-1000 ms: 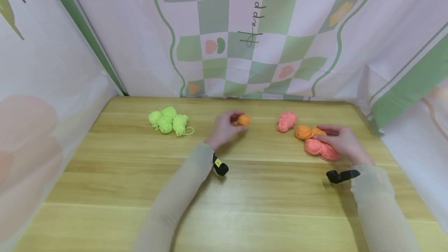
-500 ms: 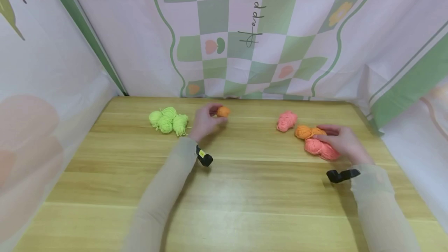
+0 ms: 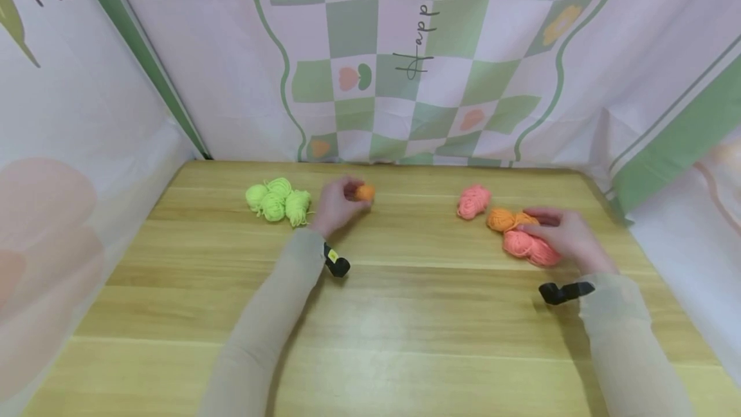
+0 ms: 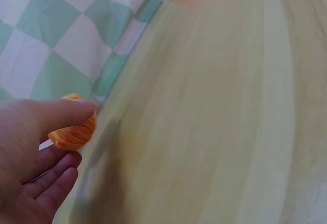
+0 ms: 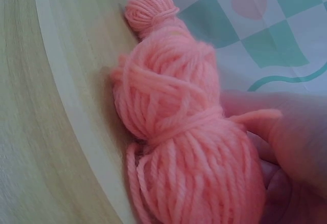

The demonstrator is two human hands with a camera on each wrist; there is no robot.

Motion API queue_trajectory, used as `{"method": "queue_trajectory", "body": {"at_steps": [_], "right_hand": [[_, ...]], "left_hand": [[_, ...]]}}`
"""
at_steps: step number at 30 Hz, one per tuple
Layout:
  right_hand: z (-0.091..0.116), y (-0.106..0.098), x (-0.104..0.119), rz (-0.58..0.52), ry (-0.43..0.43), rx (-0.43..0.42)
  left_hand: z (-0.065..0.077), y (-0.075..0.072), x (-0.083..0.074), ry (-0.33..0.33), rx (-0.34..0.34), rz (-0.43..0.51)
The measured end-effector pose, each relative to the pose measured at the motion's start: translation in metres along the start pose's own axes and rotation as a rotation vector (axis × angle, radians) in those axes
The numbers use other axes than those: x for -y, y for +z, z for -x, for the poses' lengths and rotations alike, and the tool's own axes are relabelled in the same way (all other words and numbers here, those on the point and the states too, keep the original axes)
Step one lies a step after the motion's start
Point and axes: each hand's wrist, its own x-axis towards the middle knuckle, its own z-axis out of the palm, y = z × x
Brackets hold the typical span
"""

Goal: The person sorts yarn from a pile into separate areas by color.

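Between the thumb and fingers of my left hand (image 3: 337, 204) a small orange yarn ball (image 3: 365, 192) is pinched, near the back of the table. The left wrist view shows the thumb across this ball (image 4: 75, 134), the lower fingers loosely bent. At the right, my right hand (image 3: 567, 237) grips one end of an orange yarn skein (image 3: 501, 219). A pink yarn skein (image 3: 520, 244) lies against it on the near side, and in the right wrist view this pink skein (image 5: 189, 147) covers much of the hand. Another pink yarn ball (image 3: 473, 201) lies just behind, to the left.
Several lime-green yarn balls (image 3: 274, 206) sit clustered left of my left hand, a loose strand trailing toward the wrist. A printed checkered cloth (image 3: 399, 114) hangs along the back edge of the wooden table (image 3: 376, 327). More cloth hangs at both sides.
My left hand has carried the orange ball leftward toward the green yarn, then dipped slightly. The right hand has stayed in place on the orange skein.
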Motion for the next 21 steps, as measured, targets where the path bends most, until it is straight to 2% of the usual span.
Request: {"method": "queue_trajectory", "body": {"at_steps": [6, 21], "right_hand": [[0.0001, 0.001, -0.0017, 0.011, -0.006, -0.011], [-0.0009, 0.001, -0.0022, 0.024, -0.02, -0.019]], "left_hand": [[0.002, 0.0034, 0.0059, -0.012, -0.001, -0.024], [0.0041, 0.003, 0.0073, -0.026, -0.018, -0.014]]}}
